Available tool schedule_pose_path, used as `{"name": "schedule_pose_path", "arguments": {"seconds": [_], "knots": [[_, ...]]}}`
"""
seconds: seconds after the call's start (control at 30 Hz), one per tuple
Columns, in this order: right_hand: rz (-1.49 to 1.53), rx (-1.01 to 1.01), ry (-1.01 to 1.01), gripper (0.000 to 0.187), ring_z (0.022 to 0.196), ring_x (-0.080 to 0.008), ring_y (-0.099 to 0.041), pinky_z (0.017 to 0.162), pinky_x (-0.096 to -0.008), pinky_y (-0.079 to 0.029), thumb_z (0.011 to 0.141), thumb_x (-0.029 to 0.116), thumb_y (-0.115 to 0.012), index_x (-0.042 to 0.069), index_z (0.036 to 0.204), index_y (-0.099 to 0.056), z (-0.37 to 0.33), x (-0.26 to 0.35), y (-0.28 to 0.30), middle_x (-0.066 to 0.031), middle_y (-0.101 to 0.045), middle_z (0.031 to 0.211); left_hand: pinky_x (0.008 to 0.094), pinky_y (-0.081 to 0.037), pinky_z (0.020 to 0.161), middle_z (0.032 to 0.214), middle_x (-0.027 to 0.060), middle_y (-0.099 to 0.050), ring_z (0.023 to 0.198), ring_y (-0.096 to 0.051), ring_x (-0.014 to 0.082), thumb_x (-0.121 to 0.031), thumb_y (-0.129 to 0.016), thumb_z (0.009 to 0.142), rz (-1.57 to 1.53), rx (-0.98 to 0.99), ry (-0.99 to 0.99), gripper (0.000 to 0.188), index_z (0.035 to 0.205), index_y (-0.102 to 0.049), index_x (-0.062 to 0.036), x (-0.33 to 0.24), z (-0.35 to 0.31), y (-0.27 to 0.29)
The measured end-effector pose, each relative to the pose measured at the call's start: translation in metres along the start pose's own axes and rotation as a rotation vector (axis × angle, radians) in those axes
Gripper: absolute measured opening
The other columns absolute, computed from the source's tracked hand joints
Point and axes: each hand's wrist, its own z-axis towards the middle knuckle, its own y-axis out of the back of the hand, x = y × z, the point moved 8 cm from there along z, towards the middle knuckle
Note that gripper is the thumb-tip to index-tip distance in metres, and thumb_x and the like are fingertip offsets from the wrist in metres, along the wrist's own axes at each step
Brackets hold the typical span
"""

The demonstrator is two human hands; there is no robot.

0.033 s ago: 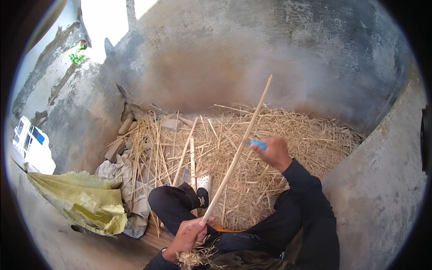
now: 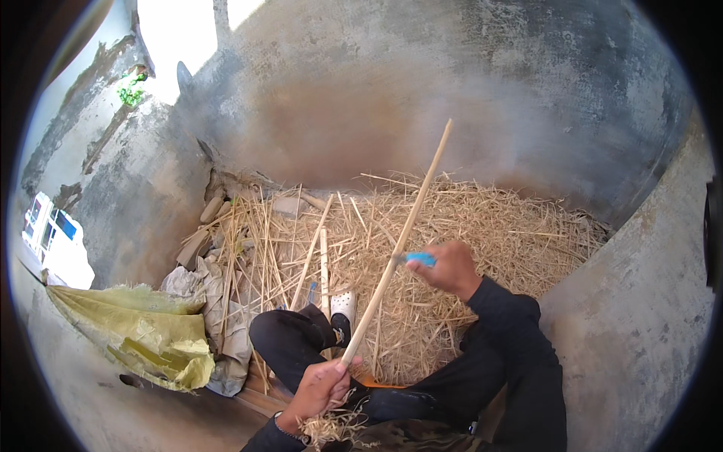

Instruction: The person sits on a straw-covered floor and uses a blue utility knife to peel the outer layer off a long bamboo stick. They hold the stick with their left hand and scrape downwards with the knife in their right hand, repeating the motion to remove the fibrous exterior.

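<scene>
A long pale wooden stick (image 2: 416, 209) slants up from my lap toward the far wall, tapering at its upper end. My left hand (image 2: 319, 389) is closed round its lower end. In my closed right hand (image 2: 452, 270) is a blue-handled knife (image 2: 421, 259), its short dark blade against the stick about midway along. My fingers cover part of the handle. A tangle of thin curled shavings (image 2: 334, 427) lies by my left wrist, over my lap.
Straw-like shavings (image 2: 497, 226) cover the floor up to the far wall (image 2: 452, 83). Loose strips, including a flat pale one (image 2: 324, 264), lie left of the stick. A torn yellow-green sack (image 2: 143, 324) sits at the left, near stones (image 2: 211, 211). My foot wears a white clog (image 2: 343, 305).
My right hand and the knife have slid down along the stick, toward me and slightly left. My left hand keeps its hold, and the stick's tip has shifted a little.
</scene>
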Motion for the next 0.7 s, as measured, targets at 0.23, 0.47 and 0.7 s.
{"name": "schedule_pose_path", "arguments": {"seconds": [0.23,0.47,0.7], "knots": [[-0.048,0.038,0.067,0.072,0.037,-0.0233,-0.053,0.039,-0.0359,-0.04,0.077,0.079,-0.05,0.012,0.05,-0.059,0.005,0.039,-0.016,-0.0062,-0.051,0.042,0.0198,-0.029,0.044,0.064,-0.004,-0.035,0.048,-0.032,0.0036,-0.025,-0.043,0.103,0.05,-0.045,-0.123,0.04,0.132,-0.047,0.0037,-0.023,0.027,-0.018],[-0.028,-0.031,0.116,0.072,0.033,-0.0215,-0.051,0.038,-0.0346,-0.04,0.079,0.077,-0.05,0.012,0.048,-0.056,0.012,0.041,-0.015,-0.0065,-0.049,0.04,0.0197,-0.027,0.049,0.065,-0.005,-0.036,0.055,-0.031,0.0031,-0.022,-0.042,0.104,0.181,-0.099,-0.21,0.039,0.131,-0.049,0.0049,-0.031,0.028,-0.022],[-0.009,0.006,0.185,0.075,0.033,-0.0184,-0.048,0.035,-0.0337,-0.037,0.081,0.078,-0.045,0.011,0.048,-0.056,0.001,0.053,-0.031,-0.0047,-0.045,0.038,0.0199,-0.026,0.048,0.065,-0.006,-0.036,0.055,-0.03,0.0021,-0.021,-0.044,0.103,0.283,-0.134,-0.222,0.038,0.131,-0.05,0.0042,-0.031,0.028,-0.013]]}}
